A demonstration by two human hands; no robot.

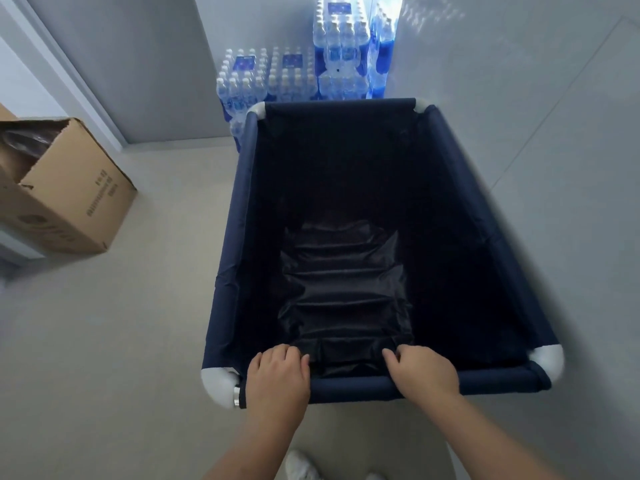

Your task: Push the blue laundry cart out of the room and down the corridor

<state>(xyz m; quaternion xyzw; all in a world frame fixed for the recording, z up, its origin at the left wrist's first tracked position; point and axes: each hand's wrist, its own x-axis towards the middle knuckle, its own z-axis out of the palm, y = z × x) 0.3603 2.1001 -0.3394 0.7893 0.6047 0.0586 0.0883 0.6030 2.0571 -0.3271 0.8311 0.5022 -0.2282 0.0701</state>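
Here a pale floor [131,341] meets grey walls, with stacked water bottle packs [294,71] just beyond the blue laundry cart [239,209] and a cardboard box [65,199] leftward; left hand [277,379] and right hand [424,374] clench its near rail

Empty navy fabric laundry cart [239,216] stands upright on floor.
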